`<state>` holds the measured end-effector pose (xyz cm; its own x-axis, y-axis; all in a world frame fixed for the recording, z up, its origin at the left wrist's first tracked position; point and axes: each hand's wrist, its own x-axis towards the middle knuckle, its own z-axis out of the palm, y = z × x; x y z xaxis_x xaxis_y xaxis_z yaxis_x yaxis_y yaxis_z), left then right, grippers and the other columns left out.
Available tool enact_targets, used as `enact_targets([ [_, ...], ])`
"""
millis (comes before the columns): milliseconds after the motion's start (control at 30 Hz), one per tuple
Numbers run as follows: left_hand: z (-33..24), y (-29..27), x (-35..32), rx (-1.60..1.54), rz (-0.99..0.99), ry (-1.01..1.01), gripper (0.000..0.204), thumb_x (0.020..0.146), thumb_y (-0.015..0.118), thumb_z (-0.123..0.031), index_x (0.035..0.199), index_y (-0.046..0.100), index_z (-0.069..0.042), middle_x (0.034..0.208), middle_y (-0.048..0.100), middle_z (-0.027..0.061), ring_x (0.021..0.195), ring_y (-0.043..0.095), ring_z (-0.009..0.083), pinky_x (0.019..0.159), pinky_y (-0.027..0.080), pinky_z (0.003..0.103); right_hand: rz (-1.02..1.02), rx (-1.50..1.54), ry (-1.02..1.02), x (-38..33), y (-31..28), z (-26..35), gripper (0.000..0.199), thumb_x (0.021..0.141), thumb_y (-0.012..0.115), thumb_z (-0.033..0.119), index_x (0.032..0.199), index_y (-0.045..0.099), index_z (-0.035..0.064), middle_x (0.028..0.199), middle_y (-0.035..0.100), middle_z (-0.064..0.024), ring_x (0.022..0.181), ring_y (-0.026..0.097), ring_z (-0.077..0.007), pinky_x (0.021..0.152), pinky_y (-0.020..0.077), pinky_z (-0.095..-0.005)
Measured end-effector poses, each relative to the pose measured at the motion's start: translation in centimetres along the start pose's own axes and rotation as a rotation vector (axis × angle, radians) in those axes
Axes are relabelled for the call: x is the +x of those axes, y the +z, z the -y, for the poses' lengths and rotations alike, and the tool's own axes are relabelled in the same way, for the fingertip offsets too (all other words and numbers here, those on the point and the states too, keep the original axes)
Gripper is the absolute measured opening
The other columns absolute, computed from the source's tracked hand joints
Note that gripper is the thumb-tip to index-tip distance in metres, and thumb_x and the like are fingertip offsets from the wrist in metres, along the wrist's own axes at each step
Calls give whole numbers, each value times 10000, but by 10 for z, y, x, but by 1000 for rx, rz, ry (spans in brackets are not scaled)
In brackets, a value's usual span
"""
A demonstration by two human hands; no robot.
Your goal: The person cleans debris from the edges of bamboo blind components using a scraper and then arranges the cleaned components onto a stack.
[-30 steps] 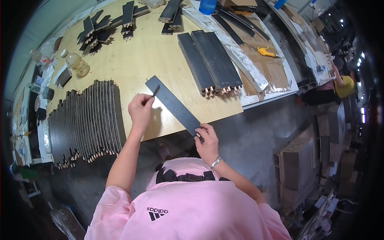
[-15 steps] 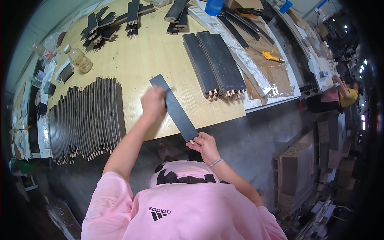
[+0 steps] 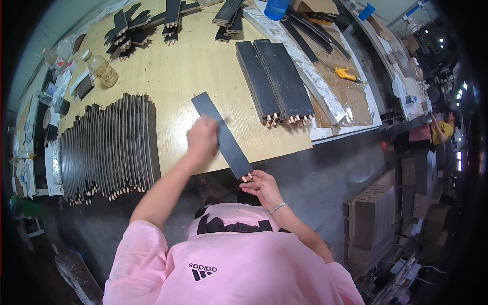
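A flat black board (image 3: 231,147) lies slantwise at the table's front edge, its near end sticking out past the edge. Pale wooden dowels show at that near end. There my right hand (image 3: 263,188) grips the board's corner beside the dowels, fingers bent around it. My left hand (image 3: 203,138) is closed like a fist against the board's left edge, around its middle. It is slightly blurred, and whatever it may hold is hidden. To the left stands a tight row of dark boards (image 3: 109,147) on edge, with dowels at their near ends.
Flat stacks of black boards (image 3: 277,79) lie right of the hands. More boards (image 3: 127,28) are piled at the back. A plastic bottle (image 3: 101,68) stands at the left; a yellow air gun (image 3: 346,74) rests on cardboard at the right. Another person (image 3: 442,129) is far right.
My left hand has slid down along the board toward me and a little to the right. My right hand stays at the near end, where more of the dowels now shows.
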<state>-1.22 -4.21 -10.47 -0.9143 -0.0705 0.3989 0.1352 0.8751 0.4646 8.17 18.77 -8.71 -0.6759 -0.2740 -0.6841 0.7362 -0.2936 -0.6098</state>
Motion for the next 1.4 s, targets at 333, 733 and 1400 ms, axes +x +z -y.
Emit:
enact_targets([
  [333,-81,-56,-90,-362,223,238,96,702,728,-73,776,666,-80,710,567,71,630,602,254,532,475,381,-39,94,5,10,-10,9,184,877,520,30,1026,608,-31,923,679,-119,750,661,-207,705,564,-341],
  [733,-54,-127,-79,-468,-122,-65,90,720,739,32,787,681,14,659,566,97,554,571,208,495,430,304,111,-870,-706,34,106,-47,238,770,735,181,704,554,41,633,597,-116,582,608,-243,540,480,-359],
  [1400,-53,-117,-76,-562,-28,-41,76,731,749,15,782,694,3,658,576,90,533,555,189,484,414,300,-927,-1633,-927,59,19,186,600,684,823,408,1052,637,-27,1051,591,-178,1080,504,-344,967,409,-455],
])
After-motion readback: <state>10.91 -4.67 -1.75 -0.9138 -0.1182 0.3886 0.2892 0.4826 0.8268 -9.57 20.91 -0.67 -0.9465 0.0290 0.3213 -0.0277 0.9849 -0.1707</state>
